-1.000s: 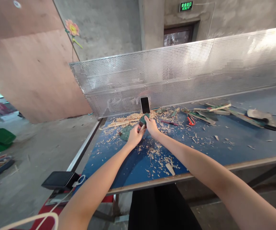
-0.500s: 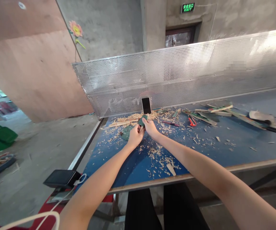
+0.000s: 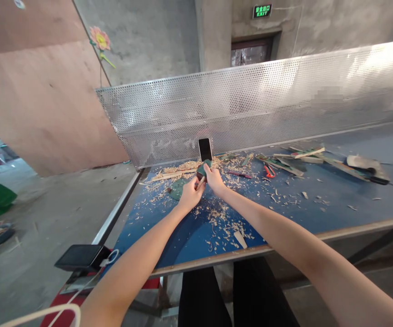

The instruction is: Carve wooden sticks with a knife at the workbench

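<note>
Over the wood shavings, my left hand (image 3: pixel 191 195) is closed on a small pale wooden stick (image 3: pixel 201 183), most of it hidden by fingers. My right hand (image 3: pixel 216 181) pinches a folded green piece of what looks like sandpaper (image 3: pixel 203 168), brownish on its other side, around the stick's far end. Both hands are close together and raised slightly above the table. A larger flat green sheet (image 3: pixel 176 189) lies under and left of my left hand, dotted with shavings. Behind the hands, a dark-screened phone (image 3: pixel 205 150) leans upright.
Shavings cover the blue table (image 3: pixel 179 250). To the right are a dark red slim tool (image 3: pixel 240 174), a red-handled cutter (image 3: pixel 269 171) and green-and-wood strips (image 3: pixel 305 154). A perforated metal panel (image 3: pixel 216 100) bounds the back. A wood chip (image 3: pixel 240 240) lies near the front edge.
The folded green piece has tilted on the stick, so more of its brown side shows. The whole view has shifted slightly. Both hands keep their holds.
</note>
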### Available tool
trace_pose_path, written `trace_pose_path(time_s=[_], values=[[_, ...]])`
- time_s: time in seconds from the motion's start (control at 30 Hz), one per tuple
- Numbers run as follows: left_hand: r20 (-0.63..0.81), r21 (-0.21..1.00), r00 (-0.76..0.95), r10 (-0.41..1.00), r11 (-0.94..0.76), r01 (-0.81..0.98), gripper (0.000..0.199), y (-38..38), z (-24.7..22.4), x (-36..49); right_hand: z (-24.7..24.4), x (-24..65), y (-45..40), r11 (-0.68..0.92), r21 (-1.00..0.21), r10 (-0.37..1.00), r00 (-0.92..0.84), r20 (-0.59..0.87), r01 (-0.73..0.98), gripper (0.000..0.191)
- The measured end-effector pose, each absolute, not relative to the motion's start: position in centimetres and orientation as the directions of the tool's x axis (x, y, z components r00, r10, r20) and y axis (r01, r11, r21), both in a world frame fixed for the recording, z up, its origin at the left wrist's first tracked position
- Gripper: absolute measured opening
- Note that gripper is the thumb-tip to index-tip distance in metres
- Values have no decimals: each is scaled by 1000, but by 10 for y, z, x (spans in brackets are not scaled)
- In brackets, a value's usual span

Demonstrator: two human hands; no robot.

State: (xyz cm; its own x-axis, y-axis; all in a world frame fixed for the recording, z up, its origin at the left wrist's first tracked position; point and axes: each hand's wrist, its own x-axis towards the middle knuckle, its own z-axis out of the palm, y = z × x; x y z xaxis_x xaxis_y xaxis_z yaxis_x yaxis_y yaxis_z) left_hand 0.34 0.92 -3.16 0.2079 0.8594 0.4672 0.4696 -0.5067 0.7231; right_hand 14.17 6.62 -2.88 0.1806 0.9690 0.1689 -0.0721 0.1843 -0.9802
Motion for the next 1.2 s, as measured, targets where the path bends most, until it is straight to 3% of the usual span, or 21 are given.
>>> trace_pose_path(time_s=[0.13,0.37,0.53,0.63,0.87,1.07,1.2], values=[[479,712,186,858,-503,489,35,8,-28,3,-28,140,65,176,-984,974,148,170,-33,55],[460,696,240,855,-515,500,31,6,-30,5,-19,149,72,178,-949,977,164,138,-261,49],[487,716,192,852,-516,470,33,6,-28,5,-26,139,62,194,-979,970,164,182,-62,58],[492,719,168,854,-508,475,34,5,-24,5,-25,138,62,210,-977,968,149,204,-28,58],[437,720,237,868,-495,486,34,0,-24,9,-15,155,70,181,-942,978,155,142,-281,47],[459,743,179,870,-487,459,36,3,-25,5,-29,138,61,204,-979,969,145,199,-18,58],[462,734,182,868,-489,471,35,4,-24,5,-29,140,67,238,-971,959,166,230,-29,59]])
